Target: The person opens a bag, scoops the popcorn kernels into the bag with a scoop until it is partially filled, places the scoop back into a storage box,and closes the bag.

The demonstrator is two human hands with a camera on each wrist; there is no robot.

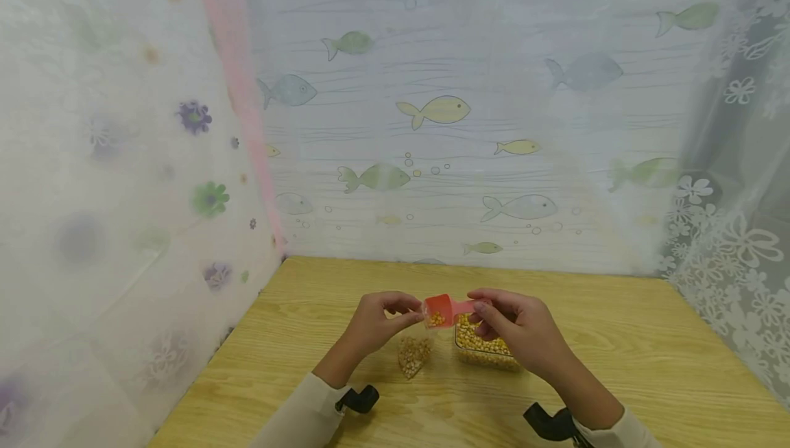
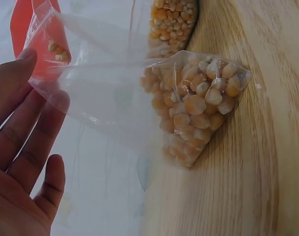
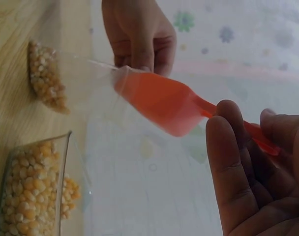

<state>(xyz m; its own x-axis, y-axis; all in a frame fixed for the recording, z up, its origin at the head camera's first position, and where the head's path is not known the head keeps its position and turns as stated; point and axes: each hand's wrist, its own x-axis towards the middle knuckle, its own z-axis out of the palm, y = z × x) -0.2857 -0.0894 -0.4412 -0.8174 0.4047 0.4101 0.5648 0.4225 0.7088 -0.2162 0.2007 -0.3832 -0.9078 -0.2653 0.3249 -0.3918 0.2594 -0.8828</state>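
Observation:
My right hand (image 1: 515, 328) pinches the handle of a small red scoop (image 1: 439, 311) that carries a few corn kernels. The scoop's (image 3: 162, 103) bowl sits in the mouth of a clear plastic bag (image 2: 110, 93). My left hand (image 1: 378, 321) pinches the bag's top edge and holds it up above the table. The bag's bottom corner (image 1: 413, 355) is filled with corn kernels (image 2: 198, 105) and rests on the wood. A clear container of corn kernels (image 1: 484, 353) stands just under my right hand.
The wooden table (image 1: 648, 366) is enclosed by thin curtains: a fish-print one (image 1: 463, 125) at the back, floral ones at the left (image 1: 123, 180) and right (image 1: 740, 228). The container (image 3: 29, 194) is close beside the bag's kernels.

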